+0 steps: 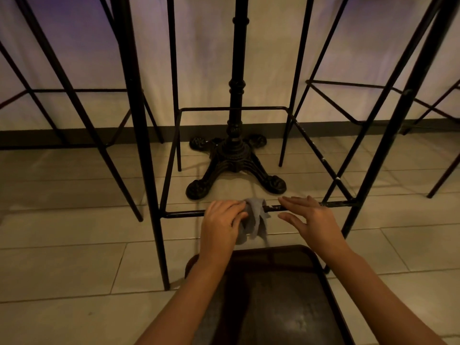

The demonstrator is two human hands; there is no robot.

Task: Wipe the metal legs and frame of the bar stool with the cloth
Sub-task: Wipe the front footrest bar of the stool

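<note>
On footrest bar (184, 214): one cloth (254, 217), two hands (219, 224) (311, 217)

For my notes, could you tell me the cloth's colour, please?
The cloth is grey, seen in the head view.

Grey cloth (254, 220) at centre on the black stool frame (184, 214), flecked pale towards three o'clock. Black ornate table base (235, 160) at twelve. Beige floor tiles (62, 265), dark brown seat (273, 295) at six.

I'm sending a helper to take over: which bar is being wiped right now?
Find the ornate four-footed table base on the tiled floor. Just in front of it runs the stool's nearest footrest bar, low and horizontal. It alone has the grey cloth draped over it, gripped by the left hand.
</note>
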